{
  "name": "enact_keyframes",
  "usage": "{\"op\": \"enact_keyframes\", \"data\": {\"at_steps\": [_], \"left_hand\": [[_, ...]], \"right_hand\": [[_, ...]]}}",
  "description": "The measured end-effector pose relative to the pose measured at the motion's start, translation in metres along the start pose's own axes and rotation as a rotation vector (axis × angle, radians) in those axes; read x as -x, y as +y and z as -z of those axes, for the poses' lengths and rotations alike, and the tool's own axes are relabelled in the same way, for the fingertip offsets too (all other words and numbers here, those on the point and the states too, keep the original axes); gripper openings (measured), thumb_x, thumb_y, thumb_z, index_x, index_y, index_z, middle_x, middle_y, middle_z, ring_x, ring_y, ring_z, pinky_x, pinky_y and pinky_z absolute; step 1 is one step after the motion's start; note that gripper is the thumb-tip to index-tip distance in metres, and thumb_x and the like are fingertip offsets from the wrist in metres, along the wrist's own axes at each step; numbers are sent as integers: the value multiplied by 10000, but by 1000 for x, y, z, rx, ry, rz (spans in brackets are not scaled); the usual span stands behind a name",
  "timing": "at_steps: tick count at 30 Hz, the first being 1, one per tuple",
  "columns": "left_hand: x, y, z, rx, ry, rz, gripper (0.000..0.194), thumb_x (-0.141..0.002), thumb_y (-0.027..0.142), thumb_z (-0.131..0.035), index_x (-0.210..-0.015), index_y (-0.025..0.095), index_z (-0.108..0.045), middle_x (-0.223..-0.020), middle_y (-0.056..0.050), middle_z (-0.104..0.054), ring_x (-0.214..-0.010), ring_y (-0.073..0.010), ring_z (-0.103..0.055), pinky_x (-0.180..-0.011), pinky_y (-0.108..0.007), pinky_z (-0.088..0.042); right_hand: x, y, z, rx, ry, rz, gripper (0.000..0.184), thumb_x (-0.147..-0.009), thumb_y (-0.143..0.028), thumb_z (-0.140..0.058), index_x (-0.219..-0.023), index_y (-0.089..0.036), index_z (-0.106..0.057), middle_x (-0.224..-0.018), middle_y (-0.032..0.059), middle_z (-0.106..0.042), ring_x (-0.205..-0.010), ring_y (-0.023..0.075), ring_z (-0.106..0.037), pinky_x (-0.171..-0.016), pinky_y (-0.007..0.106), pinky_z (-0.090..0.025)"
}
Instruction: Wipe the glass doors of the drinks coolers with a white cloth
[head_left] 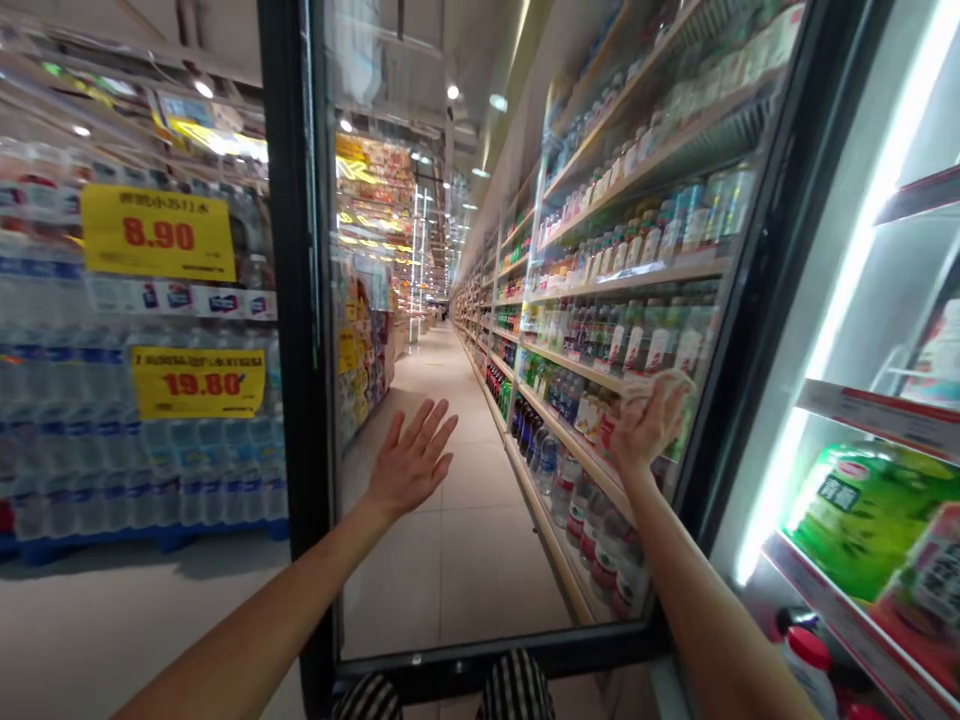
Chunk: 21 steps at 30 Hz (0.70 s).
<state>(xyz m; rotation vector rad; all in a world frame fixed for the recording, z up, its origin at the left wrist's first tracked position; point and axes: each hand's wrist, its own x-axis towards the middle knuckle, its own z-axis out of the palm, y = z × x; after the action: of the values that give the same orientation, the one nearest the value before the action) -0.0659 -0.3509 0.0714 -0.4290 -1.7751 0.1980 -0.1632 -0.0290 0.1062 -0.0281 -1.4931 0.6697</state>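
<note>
A black-framed glass door point(281, 220) stands swung open before me, and the aisle shows through its pane. My left hand point(411, 458) is at the left half of the pane, fingers spread and nothing in it; whether the palm touches the glass I cannot tell. Toward the right edge of the pane, my right hand point(643, 430) has its fingers over a pale, crumpled cloth point(660, 388) that lies flat against the glass. Part of the cloth is hidden behind the fingers.
At right, a lit cooler holds a green package point(855, 515) and a red-capped bottle point(806, 660). Stacked water bottles point(67, 440) with yellow price signs point(157, 235) stand left of the door. Drink shelves point(585, 350) line the aisle beyond the glass.
</note>
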Motion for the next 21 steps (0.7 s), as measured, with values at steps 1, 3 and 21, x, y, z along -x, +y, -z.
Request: {"op": "enact_keyframes", "data": {"at_steps": [1,3,21], "left_hand": [[0,0,0,2,0,3,553,-840,303,-471,-1365,238,-309,-1379,-79,-393,-1333,-194,-251,-1112,-418,-122],[1,0,-1,11,0,7,552,-841,308,-471,-1365,241,-308,-1379,-78,-393,-1332,-196,-254,-1111,-420,-128],[-5,-1,6,50,12,-6,613,-824,331,-502,-1385,276,-258,-1360,-74,-429,-1288,-223,-350,-1105,-437,-156]], "right_hand": [[-10,4,-2,1,57,-127,533,-847,-303,-273,-1357,-160,-329,-1441,175,-268,-1335,313,-236,-1008,604,-210],[-17,-2,-5,-8,94,-162,530,-852,-306,-257,-1345,-133,-352,-1430,192,-286,-1333,311,-240,-1008,588,-229],[-27,-62,-6,-49,-224,696,459,-822,-298,-397,-1275,-252,-456,-1412,80,-370,-1350,217,-237,-1088,490,-153]]}}
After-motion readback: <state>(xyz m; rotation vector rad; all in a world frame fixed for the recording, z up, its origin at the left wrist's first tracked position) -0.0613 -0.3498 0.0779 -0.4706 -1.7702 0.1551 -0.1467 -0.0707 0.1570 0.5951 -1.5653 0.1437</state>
